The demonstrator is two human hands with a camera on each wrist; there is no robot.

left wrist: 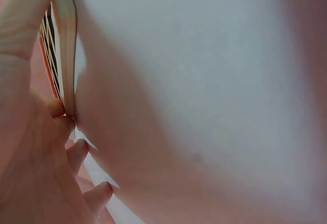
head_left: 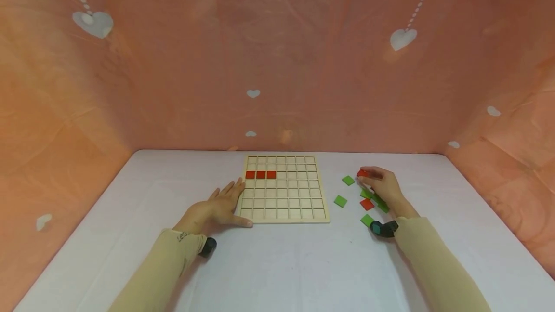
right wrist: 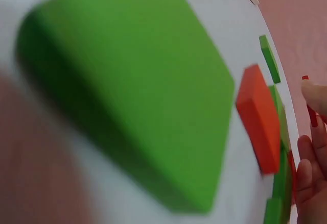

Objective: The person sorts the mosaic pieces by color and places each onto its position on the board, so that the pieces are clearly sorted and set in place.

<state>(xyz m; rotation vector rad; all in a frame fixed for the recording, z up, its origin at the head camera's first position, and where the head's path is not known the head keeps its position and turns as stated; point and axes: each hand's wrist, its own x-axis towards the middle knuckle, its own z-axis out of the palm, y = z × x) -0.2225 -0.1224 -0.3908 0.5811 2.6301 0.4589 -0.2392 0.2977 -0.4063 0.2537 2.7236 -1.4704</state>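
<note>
A pale wooden grid board (head_left: pixel 283 201) lies flat on the table, with three red tiles (head_left: pixel 260 175) side by side in its second row from the back, at the left. My left hand (head_left: pixel 220 207) rests at the board's left edge, fingers spread, thumb along the near corner. In the left wrist view, fingertips touch the side of the board (left wrist: pixel 67 55). To the right, my right hand (head_left: pixel 387 188) pinches a red tile (head_left: pixel 362 173) between thumb and fingers. That tile (right wrist: pixel 311 116) appears edge-on in the right wrist view. Under and around this hand lie loose tiles, partly hidden by it.
Several green tiles, among them one (head_left: pixel 340 201) nearest the board and one (head_left: pixel 348 180) farther back, lie right of the board. Another red tile (head_left: pixel 366 204) sits among them. A green tile (right wrist: pixel 138 91) looms close to the right wrist camera. An orange cloth (head_left: pixel 277 61) hangs behind the table.
</note>
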